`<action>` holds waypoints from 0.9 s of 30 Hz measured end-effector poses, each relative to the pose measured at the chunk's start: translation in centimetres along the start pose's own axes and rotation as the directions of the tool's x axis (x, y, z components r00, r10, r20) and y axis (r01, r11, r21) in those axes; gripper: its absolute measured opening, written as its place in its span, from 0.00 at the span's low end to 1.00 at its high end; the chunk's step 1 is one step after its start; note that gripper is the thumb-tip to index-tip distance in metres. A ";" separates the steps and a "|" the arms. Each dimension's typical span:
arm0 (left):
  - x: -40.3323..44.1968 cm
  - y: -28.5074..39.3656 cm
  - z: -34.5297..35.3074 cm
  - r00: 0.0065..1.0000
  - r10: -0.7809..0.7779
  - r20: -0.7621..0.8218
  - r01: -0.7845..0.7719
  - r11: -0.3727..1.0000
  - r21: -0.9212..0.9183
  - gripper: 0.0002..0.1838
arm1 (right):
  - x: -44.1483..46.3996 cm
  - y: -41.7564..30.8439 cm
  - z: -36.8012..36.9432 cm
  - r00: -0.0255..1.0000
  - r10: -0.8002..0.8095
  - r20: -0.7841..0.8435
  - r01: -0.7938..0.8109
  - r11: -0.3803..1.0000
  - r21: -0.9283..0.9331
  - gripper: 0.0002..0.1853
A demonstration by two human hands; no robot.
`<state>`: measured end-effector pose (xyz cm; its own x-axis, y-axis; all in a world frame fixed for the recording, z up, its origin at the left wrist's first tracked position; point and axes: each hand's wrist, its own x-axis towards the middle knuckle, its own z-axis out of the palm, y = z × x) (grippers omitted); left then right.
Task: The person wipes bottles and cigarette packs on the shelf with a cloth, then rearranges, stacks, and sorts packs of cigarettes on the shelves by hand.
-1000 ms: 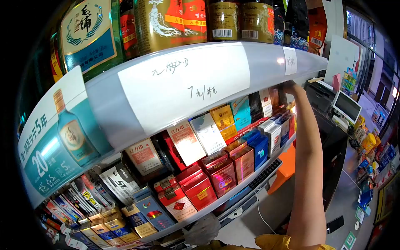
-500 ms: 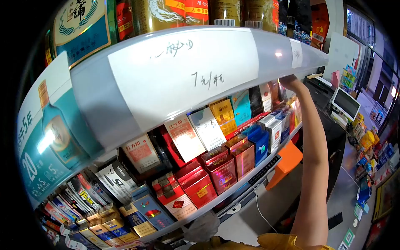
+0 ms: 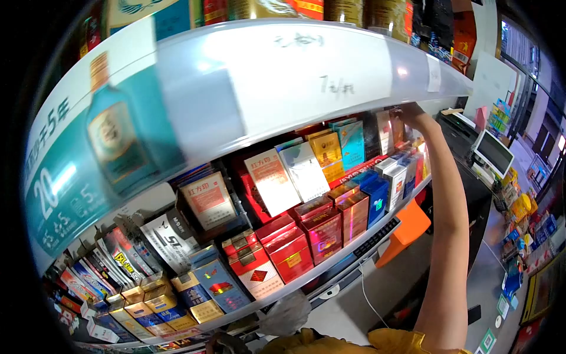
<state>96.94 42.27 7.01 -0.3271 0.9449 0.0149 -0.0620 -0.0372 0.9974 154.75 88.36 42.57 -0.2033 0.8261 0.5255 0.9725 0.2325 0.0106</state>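
Observation:
My right hand (image 3: 417,116) reaches in under the shelf's edge at the far right end of the upper row of cigarette packs. Its fingertips are mostly hidden by the shelf lip and lie close to a brown pack (image 3: 397,128) and a white-and-red pack (image 3: 384,132). Whether they grip one cannot be made out. Farther left in the row stand a teal pack (image 3: 352,144), a gold pack (image 3: 326,156) and a white pack (image 3: 303,171). My left hand is out of view.
A curved shelf front (image 3: 200,65) with a handwritten price label (image 3: 312,71) crosses above. Red packs (image 3: 286,253) and a blue pack (image 3: 374,197) fill the lower row. Right of my arm are a monitor (image 3: 494,153) and a grey counter (image 3: 492,277). An orange stool-like object (image 3: 407,233) stands below.
The view has shifted, so the shelf front sits higher and the packs appear slightly lower and farther right. My right arm stays stretched toward the row's far end.

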 end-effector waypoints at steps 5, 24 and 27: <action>-0.3 2.2 1.1 0.999 -0.045 -0.002 0.046 0.998 0.042 0.31 | -0.1 1.8 1.2 0.992 -0.114 -0.044 0.110 0.990 -0.085 0.22; -0.7 5.7 2.7 0.997 0.074 0.016 -0.075 0.987 0.142 0.27 | -2.2 -27.5 -5.7 0.736 -0.654 -0.174 0.671 0.738 0.063 0.12; -0.8 6.4 2.7 1.000 0.027 -0.003 -0.027 0.992 0.122 0.28 | -0.4 -29.0 -3.2 0.580 -0.797 -0.168 0.808 0.589 -0.006 0.11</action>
<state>99.36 42.12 13.60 -0.3316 0.9425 0.0419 0.0627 -0.0223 0.9978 127.02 79.63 44.79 -0.8741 0.2070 0.4394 0.4090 0.8016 0.4361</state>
